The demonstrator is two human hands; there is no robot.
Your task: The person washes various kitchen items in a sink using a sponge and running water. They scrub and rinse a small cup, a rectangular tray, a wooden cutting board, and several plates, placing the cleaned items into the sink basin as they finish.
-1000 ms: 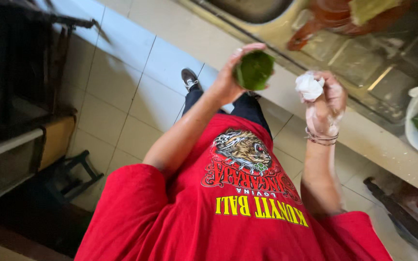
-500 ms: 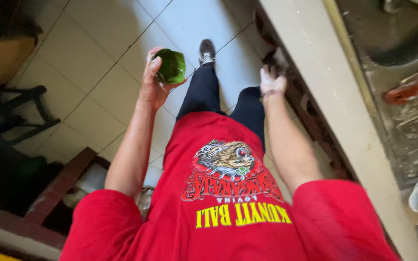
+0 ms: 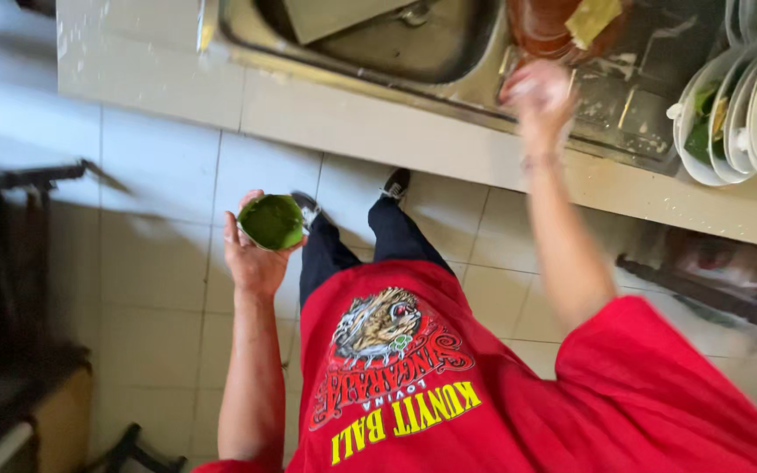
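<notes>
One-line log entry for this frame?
left hand: holds green cup | right hand: blurred, over sink edge | plates stacked right

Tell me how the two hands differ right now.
The left hand is low, out over the floor tiles, and sharp; the right hand is raised over the sink's drainboard and motion-blurred. The left hand grips a round green object; whether the right hand holds anything cannot be told. Both are bare, on arms out of a red shirt.

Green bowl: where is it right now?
Head view, left of centre: the green bowl sits in the left hand, held over the tiled floor, below the counter edge, beside the person's shoes.
</notes>
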